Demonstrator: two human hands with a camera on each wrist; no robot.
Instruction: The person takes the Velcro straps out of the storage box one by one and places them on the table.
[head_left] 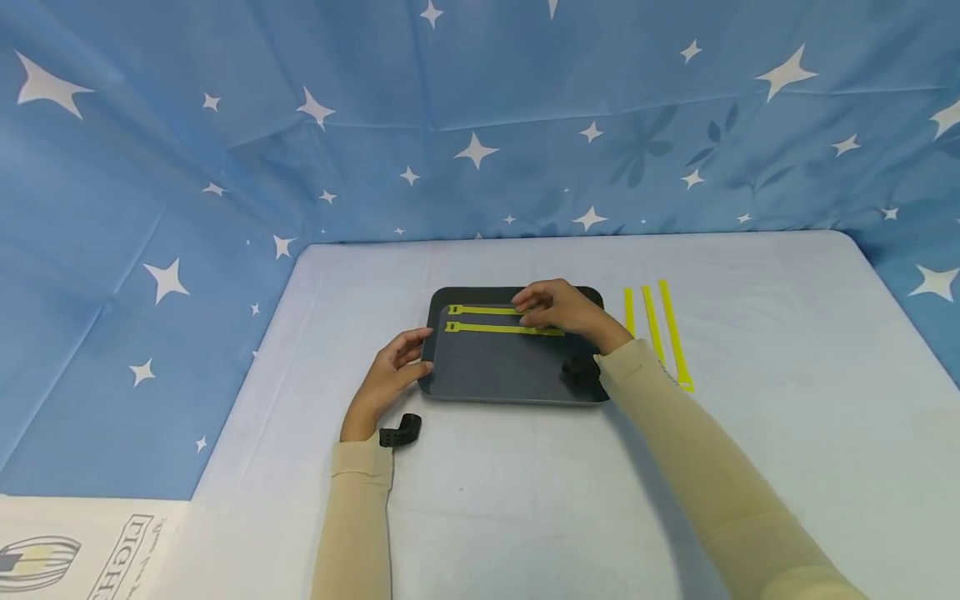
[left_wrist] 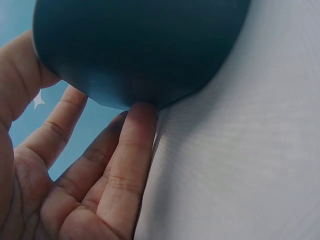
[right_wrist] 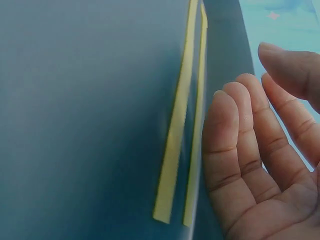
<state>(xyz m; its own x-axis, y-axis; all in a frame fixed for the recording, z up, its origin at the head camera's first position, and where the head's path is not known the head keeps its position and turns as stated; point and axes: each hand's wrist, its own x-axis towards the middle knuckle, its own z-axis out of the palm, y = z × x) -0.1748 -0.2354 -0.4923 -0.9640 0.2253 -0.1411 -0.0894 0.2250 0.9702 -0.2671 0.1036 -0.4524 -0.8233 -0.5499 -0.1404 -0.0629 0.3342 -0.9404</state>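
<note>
My left hand (head_left: 393, 371) holds the left rim of a dark grey rectangular tray (head_left: 495, 375). In the left wrist view the thumb reaches over the tray wall (left_wrist: 140, 50) while the other fingers (left_wrist: 135, 145) stay outside it. Inside the tray, two yellow cable straps with slotted heads lie side by side: a far strap (head_left: 480, 310) and a near strap (head_left: 495, 328). Over their right ends is my right hand (head_left: 558, 308), covering part of the far one. The right wrist view shows its fingers (right_wrist: 222, 130) loosely bent beside the straps (right_wrist: 175, 135), with nothing between them and the thumb.
On the white table (head_left: 525, 500), right of the tray, lie three more yellow straps (head_left: 672, 325), partly behind the right forearm. A blue star-patterned cloth (head_left: 525, 100) hangs behind the table. Printed fabric (head_left: 75, 550) shows at the lower left.
</note>
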